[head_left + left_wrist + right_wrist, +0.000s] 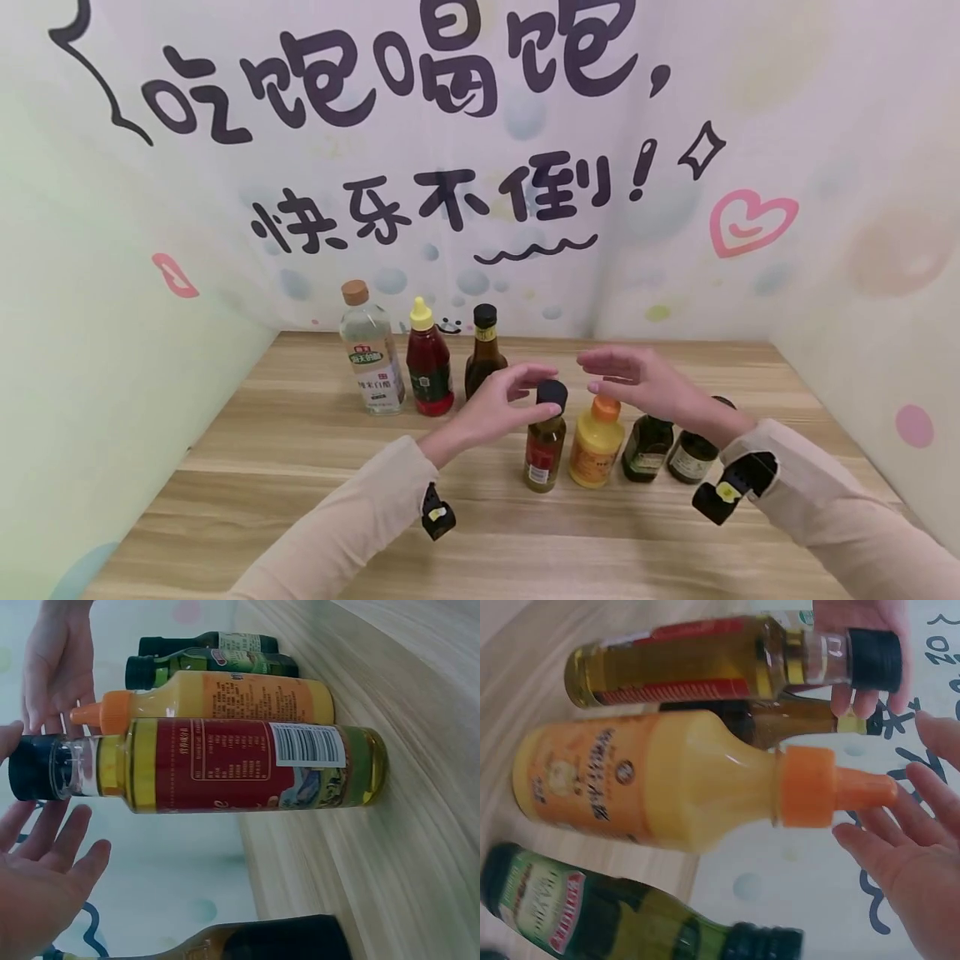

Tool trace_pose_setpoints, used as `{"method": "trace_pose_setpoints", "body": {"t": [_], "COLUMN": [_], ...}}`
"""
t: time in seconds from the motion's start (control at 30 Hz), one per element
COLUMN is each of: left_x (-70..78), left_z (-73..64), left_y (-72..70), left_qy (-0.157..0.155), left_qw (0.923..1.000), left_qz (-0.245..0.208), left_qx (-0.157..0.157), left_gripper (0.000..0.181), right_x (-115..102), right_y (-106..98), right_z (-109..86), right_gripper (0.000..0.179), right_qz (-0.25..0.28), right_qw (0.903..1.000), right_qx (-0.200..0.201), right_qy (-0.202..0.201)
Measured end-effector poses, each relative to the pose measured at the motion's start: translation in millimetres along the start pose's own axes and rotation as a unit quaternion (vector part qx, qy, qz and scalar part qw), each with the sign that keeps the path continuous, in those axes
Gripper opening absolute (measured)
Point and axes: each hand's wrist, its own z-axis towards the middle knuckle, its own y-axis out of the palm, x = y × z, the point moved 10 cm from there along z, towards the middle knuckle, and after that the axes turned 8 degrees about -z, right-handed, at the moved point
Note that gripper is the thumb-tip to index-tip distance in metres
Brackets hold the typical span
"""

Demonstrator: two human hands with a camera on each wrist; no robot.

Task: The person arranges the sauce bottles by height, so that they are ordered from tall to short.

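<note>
My left hand (498, 404) is beside the black cap of an oil bottle (225, 765) with a red label. Its fingers are spread behind the cap and the thumb lies close to it; I cannot tell whether they touch. Above and behind the orange nozzle of a yellow squeeze bottle (637, 780) hovers my right hand (645, 383), its fingers extended and holding nothing. Both bottles stand upright side by side on the wooden table (480, 550). Right of the yellow one is a dark green bottle (647, 448), partly under the right hand.
Another dark bottle (692, 457) stands at the right end of the front row. Further back are a clear vinegar bottle (372, 358), a red sauce bottle (430, 371) with a yellow cap, and a brown bottle (483, 367). Behind the table hangs a printed cloth (480, 283).
</note>
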Motion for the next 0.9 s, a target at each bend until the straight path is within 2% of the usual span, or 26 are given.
{"method": "trace_pose_setpoints", "body": {"t": [0.07, 0.17, 0.3, 0.57, 0.63, 0.9], "left_x": [5.9, -2.0, -26.4, -30.0, -30.6, -10.2], "left_z": [-2.5, -1.8, 3.6, 4.4, 4.2, -5.5], "left_y": [3.0, 4.5, 3.8, 7.0, 7.4, 9.2], "left_qy": [-0.002, -0.006, -0.014, -0.011, -0.014, -0.006], "left_qw": [0.9999, 0.9998, 0.9993, 0.9985, 0.9983, 0.9984], "left_qz": [-0.009, -0.014, -0.03, -0.051, -0.055, -0.056], "left_qx": [-0.011, -0.015, -0.014, -0.015, -0.01, -0.005], "left_gripper": [0.041, 0.039, 0.039, 0.037, 0.038, 0.041], "right_x": [0.6, 3.4, 7.5, 13.3, 14.4, 19.8], "right_y": [2.1, 7.2, 15.4, 20.5, 21.4, 25.0], "right_z": [-1.5, -2.6, -2.5, -5.7, -6.4, -8.9], "right_gripper": [0.043, 0.043, 0.042, 0.037, 0.035, 0.027], "right_qz": [0.005, 0.003, 0.008, -0.01, -0.012, -0.005], "right_qw": [1.0, 1.0, 1.0, 0.9997, 0.9997, 0.9997], "right_qx": [0.005, 0.009, 0.001, -0.013, -0.018, -0.018], "right_qy": [-0.002, -0.001, -0.002, 0.016, 0.014, 0.013]}}
